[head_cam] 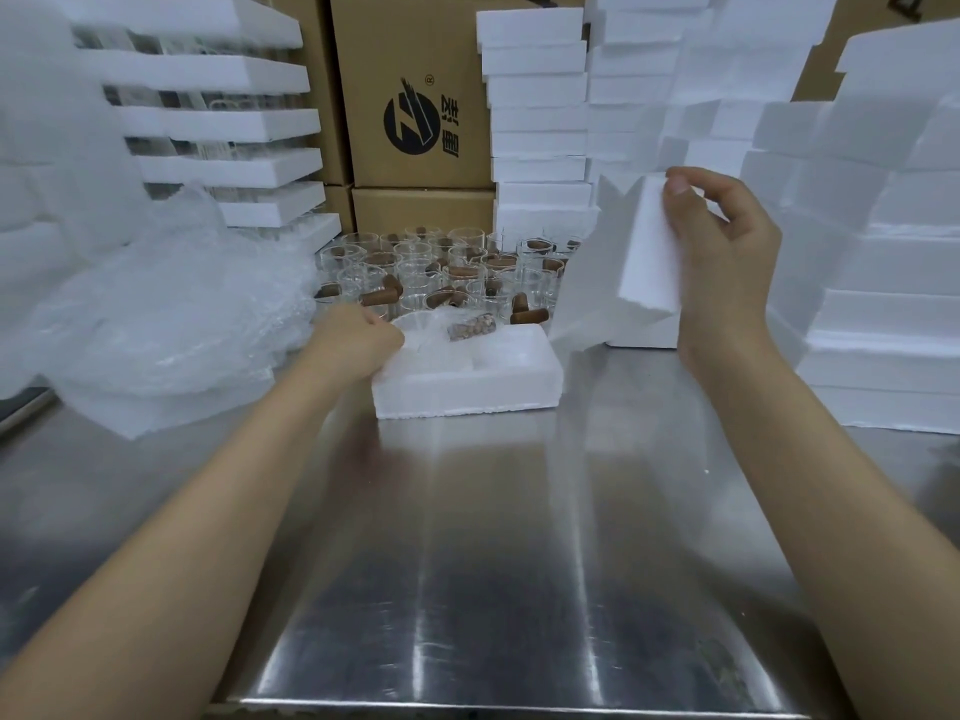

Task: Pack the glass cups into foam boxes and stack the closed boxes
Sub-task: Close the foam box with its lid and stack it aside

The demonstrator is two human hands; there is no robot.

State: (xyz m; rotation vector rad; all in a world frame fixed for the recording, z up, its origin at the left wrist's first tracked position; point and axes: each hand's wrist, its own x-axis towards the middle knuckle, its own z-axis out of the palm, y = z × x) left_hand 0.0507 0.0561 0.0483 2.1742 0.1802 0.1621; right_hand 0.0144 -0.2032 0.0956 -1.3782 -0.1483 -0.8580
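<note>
My right hand [727,252] grips a foam lid [649,257] at centre right; my left hand [358,337] curls at the open foam box [467,394], grip unclear.

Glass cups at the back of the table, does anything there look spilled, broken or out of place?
Somewhat. Brown corks lie loose among the cups, some inside them, some on their sides on the table. I see no broken glass. Behind, the foam stack is stepped out of line.
</note>
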